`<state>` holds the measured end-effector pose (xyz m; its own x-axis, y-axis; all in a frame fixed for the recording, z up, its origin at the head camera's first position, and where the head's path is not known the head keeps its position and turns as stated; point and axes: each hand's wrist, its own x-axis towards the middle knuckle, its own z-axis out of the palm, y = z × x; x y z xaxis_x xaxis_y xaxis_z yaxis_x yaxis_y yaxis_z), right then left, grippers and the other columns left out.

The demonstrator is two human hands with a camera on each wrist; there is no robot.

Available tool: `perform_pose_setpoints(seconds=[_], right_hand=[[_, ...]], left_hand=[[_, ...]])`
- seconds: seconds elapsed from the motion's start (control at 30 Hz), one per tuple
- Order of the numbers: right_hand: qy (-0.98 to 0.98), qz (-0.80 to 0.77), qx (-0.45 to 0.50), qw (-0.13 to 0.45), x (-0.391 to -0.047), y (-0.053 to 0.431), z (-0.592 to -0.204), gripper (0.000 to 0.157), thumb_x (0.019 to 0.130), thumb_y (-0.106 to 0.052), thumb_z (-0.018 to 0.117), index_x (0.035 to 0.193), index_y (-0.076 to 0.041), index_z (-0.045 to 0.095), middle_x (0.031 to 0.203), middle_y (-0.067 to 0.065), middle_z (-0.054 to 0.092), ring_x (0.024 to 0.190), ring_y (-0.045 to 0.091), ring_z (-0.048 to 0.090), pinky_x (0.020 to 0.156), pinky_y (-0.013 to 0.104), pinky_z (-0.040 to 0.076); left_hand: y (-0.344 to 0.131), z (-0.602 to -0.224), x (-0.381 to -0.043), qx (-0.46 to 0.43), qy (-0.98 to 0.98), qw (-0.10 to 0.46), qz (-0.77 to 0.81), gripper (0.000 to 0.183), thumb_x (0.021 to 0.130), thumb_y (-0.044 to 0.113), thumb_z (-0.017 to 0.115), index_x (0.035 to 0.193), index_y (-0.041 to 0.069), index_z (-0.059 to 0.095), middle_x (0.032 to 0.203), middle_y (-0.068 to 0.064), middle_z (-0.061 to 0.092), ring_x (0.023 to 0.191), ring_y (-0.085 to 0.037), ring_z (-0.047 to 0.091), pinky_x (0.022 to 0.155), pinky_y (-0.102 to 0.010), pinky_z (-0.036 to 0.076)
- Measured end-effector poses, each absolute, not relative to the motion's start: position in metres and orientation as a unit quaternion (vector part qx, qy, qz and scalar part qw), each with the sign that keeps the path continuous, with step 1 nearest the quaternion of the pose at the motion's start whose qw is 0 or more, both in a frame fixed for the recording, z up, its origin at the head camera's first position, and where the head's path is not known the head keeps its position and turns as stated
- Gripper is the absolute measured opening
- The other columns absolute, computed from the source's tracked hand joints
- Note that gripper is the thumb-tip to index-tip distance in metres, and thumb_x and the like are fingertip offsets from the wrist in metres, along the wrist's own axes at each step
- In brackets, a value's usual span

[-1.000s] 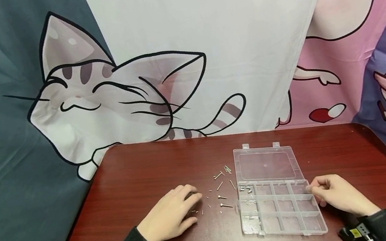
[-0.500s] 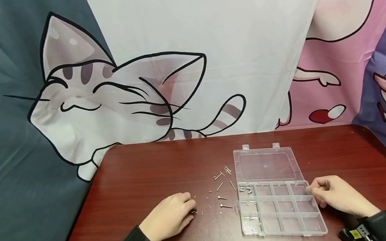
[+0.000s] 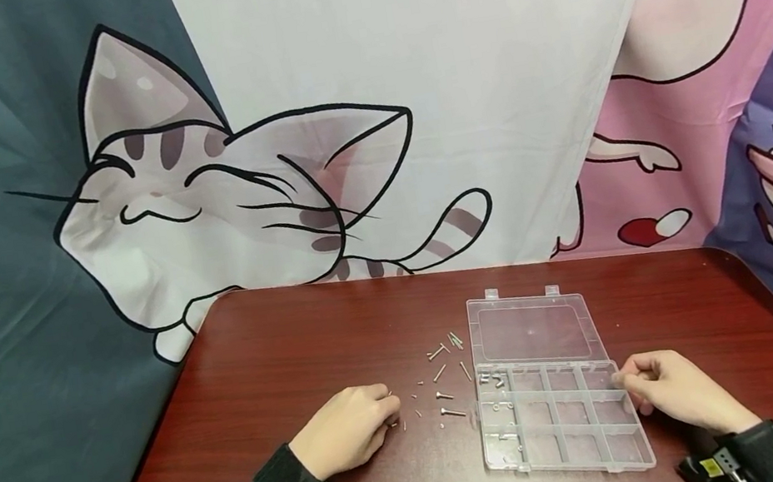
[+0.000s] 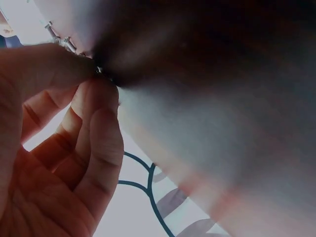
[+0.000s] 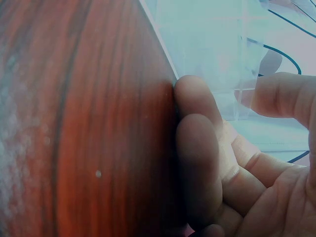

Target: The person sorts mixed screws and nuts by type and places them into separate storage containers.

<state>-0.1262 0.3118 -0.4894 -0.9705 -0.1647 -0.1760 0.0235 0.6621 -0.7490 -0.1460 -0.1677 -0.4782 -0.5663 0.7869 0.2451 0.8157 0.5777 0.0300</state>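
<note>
The left grip (image 3: 347, 431) has edged toward the clear case (image 3: 571, 412), left of which it pinches a tiny metal piece (image 4: 98, 70) that could drop if the pinch slackens, while the right grip (image 3: 677, 387) holds the case's right edge.

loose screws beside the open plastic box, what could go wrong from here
The tiny metal piece apparently pinched in the left hand could slip, being so small. The loose screws lie close to the left side of the open plastic box, so a careless brush of the hand might scatter them. The right hand holds the box at its right edge; a tug could jostle the small parts in its left column.
</note>
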Motion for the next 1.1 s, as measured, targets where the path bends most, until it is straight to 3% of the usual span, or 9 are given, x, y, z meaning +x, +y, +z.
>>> perform_pose_setpoints(seconds=[0.17, 0.4, 0.7, 1.1], right_hand=[[0.904, -0.410, -0.044, 0.113, -0.126, 0.312, -0.490, 0.031, 0.093, -0.037, 0.062, 0.084, -0.008, 0.066, 0.065, 0.002, 0.059, 0.059, 0.015, 0.059, 0.059, 0.029, 0.048], [0.901, -0.415, -0.049, 0.113, -0.126, 0.313, -0.490, 0.031, 0.093, -0.037, 0.062, 0.085, -0.007, 0.066, 0.064, 0.002, 0.059, 0.059, 0.015, 0.059, 0.059, 0.029, 0.048], [0.903, -0.412, -0.051, 0.113, -0.127, 0.312, -0.488, 0.031, 0.094, -0.037, 0.061, 0.085, -0.007, 0.066, 0.064, 0.002, 0.059, 0.059, 0.015, 0.059, 0.059, 0.029, 0.047], [0.903, -0.413, -0.043, 0.114, -0.125, 0.311, -0.487, 0.031, 0.093, -0.037, 0.062, 0.082, -0.008, 0.064, 0.063, 0.002, 0.058, 0.059, 0.015, 0.059, 0.059, 0.029, 0.046]], left_hand=[[-0.165, -0.480, -0.150, -0.445, -0.886, 0.105, -0.077, 0.019, 0.071, 0.007, 0.060, 0.076, 0.022, 0.051, 0.072, 0.014, 0.038, 0.058, -0.001, 0.037, 0.054, -0.021, 0.035], [-0.141, -0.461, -0.149, -0.472, -0.867, 0.129, -0.093, 0.020, 0.069, 0.009, 0.060, 0.078, 0.021, 0.047, 0.073, 0.012, 0.032, 0.056, -0.003, 0.032, 0.052, -0.021, 0.029], [-0.095, -0.437, -0.141, -0.540, -0.818, 0.161, -0.113, 0.022, 0.072, 0.011, 0.062, 0.078, 0.021, 0.043, 0.074, 0.011, 0.032, 0.060, -0.003, 0.031, 0.054, -0.017, 0.028], [-0.049, -0.429, -0.122, -0.583, -0.794, 0.148, -0.088, 0.012, 0.078, 0.015, 0.059, 0.083, 0.021, 0.050, 0.075, 0.010, 0.036, 0.064, -0.001, 0.035, 0.058, -0.016, 0.032]])
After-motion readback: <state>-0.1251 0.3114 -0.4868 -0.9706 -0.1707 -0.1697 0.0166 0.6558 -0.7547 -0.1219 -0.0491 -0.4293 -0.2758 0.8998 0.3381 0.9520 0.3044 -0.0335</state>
